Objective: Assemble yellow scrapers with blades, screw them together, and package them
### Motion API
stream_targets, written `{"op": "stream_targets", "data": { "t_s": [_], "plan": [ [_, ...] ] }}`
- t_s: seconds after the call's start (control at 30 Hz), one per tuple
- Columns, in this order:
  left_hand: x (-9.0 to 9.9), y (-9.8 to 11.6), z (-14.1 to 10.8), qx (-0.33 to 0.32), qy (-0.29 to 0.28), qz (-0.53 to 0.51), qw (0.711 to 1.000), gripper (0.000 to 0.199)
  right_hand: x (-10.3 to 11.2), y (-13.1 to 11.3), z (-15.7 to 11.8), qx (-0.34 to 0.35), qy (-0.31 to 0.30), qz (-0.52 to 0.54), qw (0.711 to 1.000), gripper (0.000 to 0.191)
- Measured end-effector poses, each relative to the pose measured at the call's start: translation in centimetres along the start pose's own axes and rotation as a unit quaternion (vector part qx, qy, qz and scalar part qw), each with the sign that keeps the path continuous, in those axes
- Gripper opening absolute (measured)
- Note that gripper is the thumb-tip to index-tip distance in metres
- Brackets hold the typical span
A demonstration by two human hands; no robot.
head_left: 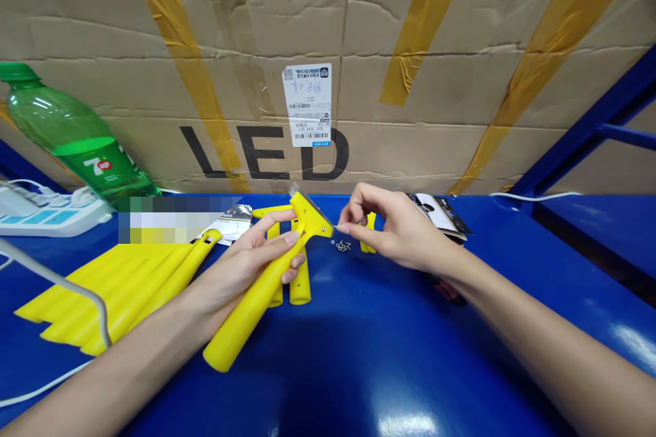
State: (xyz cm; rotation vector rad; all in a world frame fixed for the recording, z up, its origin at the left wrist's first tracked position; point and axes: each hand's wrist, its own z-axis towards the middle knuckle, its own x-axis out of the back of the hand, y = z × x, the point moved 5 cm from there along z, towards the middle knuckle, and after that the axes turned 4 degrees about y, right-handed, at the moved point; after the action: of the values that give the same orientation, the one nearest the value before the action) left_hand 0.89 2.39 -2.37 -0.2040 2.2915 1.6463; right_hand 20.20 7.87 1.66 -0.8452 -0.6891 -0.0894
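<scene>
My left hand (pixel 274 249) is wrapped round a yellow scraper-like tool (pixel 256 293), tilted with its head up and its thick handle end down to the left. A blade or strip (pixel 322 212) lies along the head, and a small screw shows near its corner. Thumb and forefinger of my right hand (pixel 376 222) are pinched together at the right corner of the head; what they hold, if anything, is too small to name. Small metal screws or nuts (pixel 342 246) lie on the blue table (pixel 359 355) just below. More yellow handles (pixel 301 283) lie behind my left hand.
Several yellow handles (pixel 154 280) lie side by side at the left. Behind them are a green bottle (pixel 97 150), a white power strip (pixel 61 217) and cables. Printed packages (pixel 441 215) lie at the right, before a large cardboard box (pixel 287 27).
</scene>
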Motion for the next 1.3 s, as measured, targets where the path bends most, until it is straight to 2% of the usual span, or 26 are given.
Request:
{"op": "stream_targets", "data": {
  "t_s": [0.1,0.23,0.47,0.57,0.7,0.77,0.97,1.03,1.1,1.13,1.23,1.3],
  "plan": [
    [-0.4,-0.2,-0.3,0.013,-0.009,0.003,1.000,0.046,-0.7,-1.5,-0.1,0.045,0.058,0.006,0.997,0.027],
    [-1.2,-0.2,-0.9,0.012,-0.042,0.015,0.999,0.042,-1.4,-2.6,-0.3,0.097,0.100,-0.015,0.990,0.028],
    [-1.5,-0.5,-0.9,0.006,-0.068,0.030,0.997,0.035,-1.0,-3.2,-0.2,0.106,0.073,-0.065,0.990,0.029],
    [-1.5,-0.4,-1.0,0.008,-0.074,0.025,0.997,0.033,-0.5,-2.5,0.1,0.072,0.078,-0.038,0.994,0.026],
    [-1.7,-0.3,-1.4,0.027,-0.113,0.029,0.993,0.028,-0.3,-0.6,0.4,-0.028,0.070,0.097,0.992,0.033],
    [-1.9,-0.3,-1.5,0.029,-0.124,0.034,0.991,0.028,-0.4,-0.1,0.5,-0.059,0.057,0.132,0.988,0.038],
    [-2.5,-0.4,-1.5,0.029,-0.078,0.011,0.996,0.030,-0.1,-0.2,0.7,-0.118,0.008,0.179,0.977,0.043],
    [-2.7,-0.1,-1.5,0.025,-0.057,-0.011,0.998,0.032,1.1,-0.2,0.4,-0.122,0.018,0.128,0.984,0.037],
    [-2.9,0.2,-1.5,0.023,-0.037,-0.020,0.999,0.034,2.7,0.0,-0.6,-0.127,0.029,-0.001,0.992,0.031],
    [-2.9,0.3,-1.4,0.025,-0.028,-0.020,0.999,0.035,3.5,0.2,-1.3,-0.133,0.024,-0.095,0.986,0.029],
    [-3.3,0.5,-0.8,0.029,-0.009,-0.016,0.999,0.040,5.1,1.1,-3.9,-0.148,-0.018,-0.329,0.933,0.028],
    [-3.8,0.4,-0.3,0.028,-0.002,-0.021,0.999,0.044,5.3,1.9,-5.6,-0.169,-0.040,-0.371,0.912,0.033]
  ]
}}
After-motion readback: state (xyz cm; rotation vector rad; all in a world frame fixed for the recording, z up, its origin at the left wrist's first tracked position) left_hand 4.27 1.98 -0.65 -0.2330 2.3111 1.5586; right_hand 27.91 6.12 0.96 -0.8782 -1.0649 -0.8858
